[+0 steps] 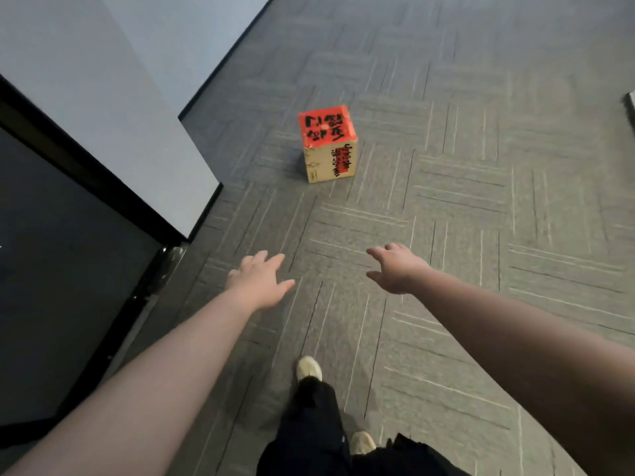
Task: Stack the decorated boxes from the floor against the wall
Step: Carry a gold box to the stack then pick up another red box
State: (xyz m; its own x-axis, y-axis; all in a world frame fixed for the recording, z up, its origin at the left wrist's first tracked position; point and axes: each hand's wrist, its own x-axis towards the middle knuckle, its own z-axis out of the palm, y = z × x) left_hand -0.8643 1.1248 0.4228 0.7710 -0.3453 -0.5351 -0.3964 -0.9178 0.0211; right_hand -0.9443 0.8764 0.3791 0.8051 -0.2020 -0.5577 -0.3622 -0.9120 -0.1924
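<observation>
I am reaching my left hand and right hand forward, fingers spread, holding nothing. The box is sitting far ahead on the carpet, its black writing on the red top too blurred to read.

Black lettering on the decorated box is smeared by blur and cannot be read. A pale object is cut off by the right edge, unidentifiable. The rear shoe is partly hidden by trouser fabric.

Grey carpet floor bears one decorated box.
</observation>
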